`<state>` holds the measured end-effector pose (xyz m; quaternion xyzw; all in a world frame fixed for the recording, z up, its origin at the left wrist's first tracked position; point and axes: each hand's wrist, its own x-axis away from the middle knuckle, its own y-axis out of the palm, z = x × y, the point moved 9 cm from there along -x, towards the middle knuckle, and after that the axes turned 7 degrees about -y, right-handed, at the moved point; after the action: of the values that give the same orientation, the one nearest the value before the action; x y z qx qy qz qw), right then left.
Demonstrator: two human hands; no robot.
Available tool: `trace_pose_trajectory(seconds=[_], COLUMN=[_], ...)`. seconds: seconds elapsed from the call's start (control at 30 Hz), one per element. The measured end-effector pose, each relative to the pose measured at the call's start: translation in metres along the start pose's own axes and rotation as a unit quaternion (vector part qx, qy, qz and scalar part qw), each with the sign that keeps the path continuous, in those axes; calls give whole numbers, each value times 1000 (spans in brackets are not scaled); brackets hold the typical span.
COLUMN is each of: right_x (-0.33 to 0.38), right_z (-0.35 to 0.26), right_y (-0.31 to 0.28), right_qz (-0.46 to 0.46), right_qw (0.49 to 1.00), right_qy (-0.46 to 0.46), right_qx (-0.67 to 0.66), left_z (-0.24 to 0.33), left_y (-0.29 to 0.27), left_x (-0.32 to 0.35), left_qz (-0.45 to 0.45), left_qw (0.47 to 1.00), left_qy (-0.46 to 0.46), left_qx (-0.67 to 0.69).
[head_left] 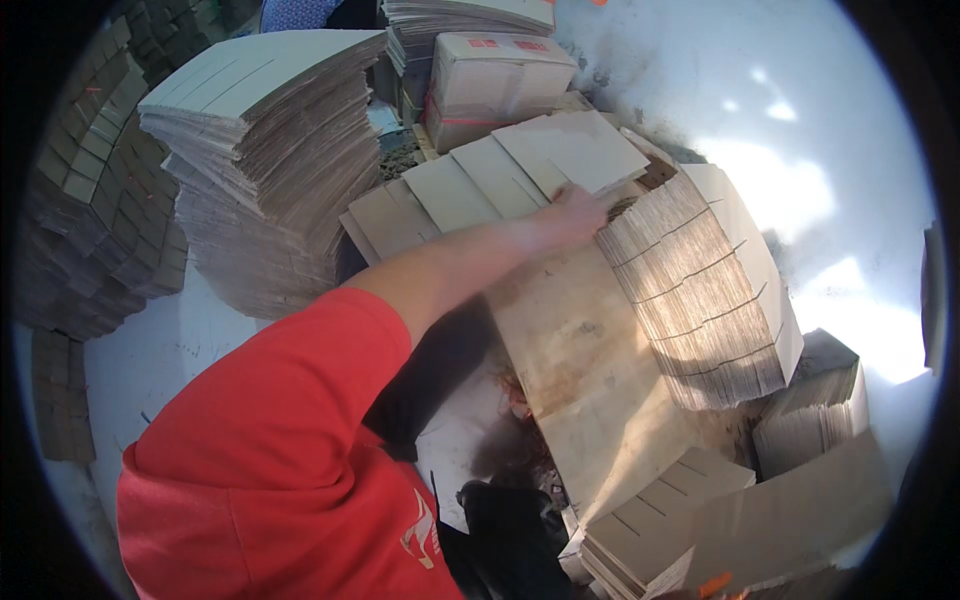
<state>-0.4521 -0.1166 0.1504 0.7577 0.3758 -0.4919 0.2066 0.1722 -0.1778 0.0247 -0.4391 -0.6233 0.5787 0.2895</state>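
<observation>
My left hand (578, 215), at the end of a bare forearm and red sleeve, reaches across to the gap between two groups of cardboard. Its fingers are curled, the tips partly hidden at the sheet edges, so what they grip cannot be made out. On the far side, slotted cardboard sheets (485, 175) lie fanned in overlapping steps. Close by on the right, a long row of slotted cardboard pieces (690, 290) is packed tightly, edges outward. Both lie by a stained flat board (580, 340). My right hand is out of view.
A tall stack of cardboard sheets (290, 150) rises at the left. Behind stands a taped carton (495, 80). More slotted sheets (665, 495) and a smaller bundle (815, 410) lie at the lower right. Grey blocks (100, 210) are piled at the far left.
</observation>
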Motion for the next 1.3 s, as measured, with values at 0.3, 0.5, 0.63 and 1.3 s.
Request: trace_pose_trajectory(seconds=[0.3,0.5,0.63,1.3], right_x=[-32,-35,-27,5], right_z=[43,15,25,33], right_y=[59,78,103,149], right_qz=[-21,52,-67,-92], right_qw=[981,981,970,945], right_qy=[176,174,230,257], right_qx=[-85,-64,-36,-180], left_z=[145,249,288,330], left_y=[-130,-123,-112,-158], left_x=[-78,-114,-131,-53], left_qz=[239,181,83,376], left_qw=[870,914,929,830], left_qy=[189,235,223,412], left_qx=[387,277,282,10])
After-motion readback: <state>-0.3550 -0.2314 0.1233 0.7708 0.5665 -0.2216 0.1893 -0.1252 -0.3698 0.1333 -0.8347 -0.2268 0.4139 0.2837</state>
